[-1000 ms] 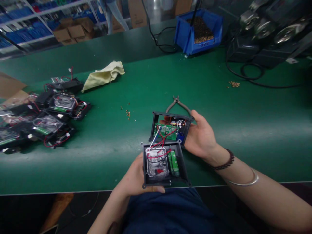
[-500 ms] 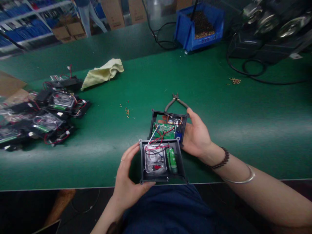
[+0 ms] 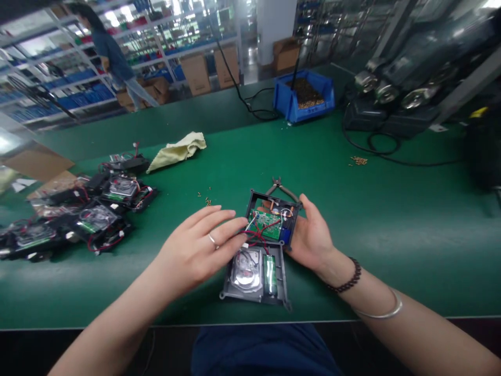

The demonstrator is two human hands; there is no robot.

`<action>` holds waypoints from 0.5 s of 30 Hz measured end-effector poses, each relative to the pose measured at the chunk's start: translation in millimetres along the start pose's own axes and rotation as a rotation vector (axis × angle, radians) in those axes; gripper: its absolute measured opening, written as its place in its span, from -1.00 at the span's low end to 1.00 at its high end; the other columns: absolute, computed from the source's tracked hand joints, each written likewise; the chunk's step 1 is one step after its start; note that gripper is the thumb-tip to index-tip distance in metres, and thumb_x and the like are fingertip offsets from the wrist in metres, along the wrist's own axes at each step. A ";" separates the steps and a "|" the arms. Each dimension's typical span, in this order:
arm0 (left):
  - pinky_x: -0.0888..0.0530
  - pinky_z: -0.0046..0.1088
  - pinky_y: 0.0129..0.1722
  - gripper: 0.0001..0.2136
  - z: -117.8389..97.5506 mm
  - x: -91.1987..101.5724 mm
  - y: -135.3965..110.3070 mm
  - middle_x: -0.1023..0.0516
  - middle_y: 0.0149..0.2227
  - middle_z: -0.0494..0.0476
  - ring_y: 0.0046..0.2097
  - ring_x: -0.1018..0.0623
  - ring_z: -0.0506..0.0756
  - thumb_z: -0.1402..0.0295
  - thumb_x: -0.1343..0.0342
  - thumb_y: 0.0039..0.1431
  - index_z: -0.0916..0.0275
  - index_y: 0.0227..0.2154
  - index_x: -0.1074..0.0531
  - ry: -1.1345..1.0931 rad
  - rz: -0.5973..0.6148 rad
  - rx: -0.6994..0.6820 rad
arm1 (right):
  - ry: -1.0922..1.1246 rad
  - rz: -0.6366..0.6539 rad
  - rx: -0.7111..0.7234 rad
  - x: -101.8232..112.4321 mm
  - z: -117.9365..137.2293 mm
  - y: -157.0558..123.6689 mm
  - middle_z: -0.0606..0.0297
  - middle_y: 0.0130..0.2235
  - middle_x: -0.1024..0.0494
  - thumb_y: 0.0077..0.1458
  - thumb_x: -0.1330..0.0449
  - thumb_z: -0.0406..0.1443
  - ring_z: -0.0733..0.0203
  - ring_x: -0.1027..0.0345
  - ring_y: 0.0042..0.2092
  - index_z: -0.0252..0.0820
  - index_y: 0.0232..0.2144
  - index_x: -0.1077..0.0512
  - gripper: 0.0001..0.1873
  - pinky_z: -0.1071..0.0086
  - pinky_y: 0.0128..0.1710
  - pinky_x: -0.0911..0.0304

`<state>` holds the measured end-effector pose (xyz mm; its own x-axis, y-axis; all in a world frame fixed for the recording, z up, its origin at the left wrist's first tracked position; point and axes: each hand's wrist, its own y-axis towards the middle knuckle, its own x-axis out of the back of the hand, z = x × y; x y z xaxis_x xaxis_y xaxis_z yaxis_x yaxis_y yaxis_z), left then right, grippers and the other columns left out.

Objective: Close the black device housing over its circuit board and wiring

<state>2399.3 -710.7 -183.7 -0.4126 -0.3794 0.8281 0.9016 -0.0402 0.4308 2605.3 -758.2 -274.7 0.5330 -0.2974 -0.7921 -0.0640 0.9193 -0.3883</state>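
Right now the left hand (image 3: 195,248) hovers flat, fingers spread and holding nothing, fingertips at the red wires (image 3: 261,233) joining two open housing halves. Meanwhile the right hand (image 3: 311,235) grips the upper half (image 3: 274,219) by its right edge, tilted up. Below it, the lower half (image 3: 254,274) lies flat on the green mat (image 3: 371,224). Behind are cutters (image 3: 278,185), with more units (image 3: 90,211) far left.

2 housing halves (image 3: 261,250), 1 pliers (image 3: 278,184), 1 cloth (image 3: 178,151), 1 blue bin (image 3: 303,99), 2 hands (image 3: 195,250).
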 end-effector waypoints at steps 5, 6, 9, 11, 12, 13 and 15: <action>-0.50 -0.35 -0.16 -0.92 -11.1 2.8 17.7 -0.57 -0.29 0.12 -0.23 -0.50 0.07 0.52 -0.12 0.11 0.26 -0.41 -0.49 -0.078 -0.073 0.153 | 0.056 0.087 0.046 -1.3 -2.0 -1.6 0.08 -0.19 -0.61 0.04 0.04 0.16 -0.06 -0.40 0.02 -0.17 -0.24 -0.50 -0.39 -0.03 0.09 -0.20; -0.49 -0.39 -0.25 -0.90 -17.0 3.1 22.7 -0.54 -0.36 0.11 -0.30 -0.48 0.05 0.53 -0.13 0.05 0.26 -0.51 -0.47 -0.147 -0.085 0.264 | 0.059 0.105 0.054 -1.8 -2.9 -2.2 0.08 -0.20 -0.61 0.02 0.01 0.15 -0.07 -0.40 0.02 -0.17 -0.26 -0.51 -0.41 -0.03 0.09 -0.20; -0.42 -0.49 -0.41 -0.77 -33.6 2.9 34.9 -0.45 -0.49 0.04 -0.41 -0.44 -0.01 0.55 -0.10 -0.06 0.26 -0.74 -0.32 -0.428 -0.085 0.612 | 0.075 0.102 0.061 -5.2 -4.9 -5.6 0.09 -0.23 -0.62 0.00 -0.03 0.13 -0.08 -0.40 0.02 -0.18 -0.30 -0.52 -0.45 -0.03 0.08 -0.21; -0.44 -0.51 -0.37 -0.72 -41.3 3.4 37.8 -0.52 -0.41 0.05 -0.33 -0.52 0.00 0.54 -0.06 0.03 0.25 -0.75 -0.32 -0.644 -0.061 0.733 | 0.094 0.069 0.053 -8.5 -5.1 -8.6 0.09 -0.24 -0.62 0.04 0.01 0.09 -0.07 -0.40 0.02 -0.19 -0.33 -0.53 -0.46 -0.02 0.07 -0.22; -0.47 -0.50 -0.30 -0.72 -44.2 4.2 37.3 -0.57 -0.31 0.04 -0.24 -0.55 0.01 0.53 -0.03 0.10 0.22 -0.69 -0.40 -0.746 -0.041 0.747 | 0.103 0.054 0.047 -9.9 -5.0 -9.9 0.09 -0.25 -0.62 0.06 0.03 0.08 -0.06 -0.40 0.02 -0.20 -0.35 -0.54 -0.46 -0.02 0.07 -0.23; -0.49 -0.48 -0.22 -0.73 -47.0 5.1 35.8 -0.59 -0.20 0.02 -0.14 -0.56 0.01 0.52 0.01 0.17 0.17 -0.56 -0.49 -0.828 -0.008 0.734 | 0.113 0.043 0.044 -11.0 -4.9 -10.9 0.09 -0.26 -0.62 0.07 0.04 0.06 -0.06 -0.40 0.01 -0.21 -0.36 -0.54 -0.46 -0.01 0.07 -0.23; -0.47 -0.45 -0.05 -0.69 -52.4 6.4 30.4 -0.55 -0.01 -0.03 0.02 -0.51 0.00 0.53 0.08 0.26 0.03 -0.21 -0.51 -0.900 0.060 0.663 | 0.126 0.049 0.044 -11.6 -4.9 -11.7 0.10 -0.27 -0.63 0.06 0.03 0.05 -0.05 -0.41 0.01 -0.22 -0.38 -0.54 -0.47 0.01 0.07 -0.23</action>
<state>2430.9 -762.8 -184.1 -0.5569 0.4539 0.6956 0.7861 0.5583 0.2652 2595.7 -766.7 -263.3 0.4202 -0.2791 -0.8635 -0.0490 0.9432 -0.3287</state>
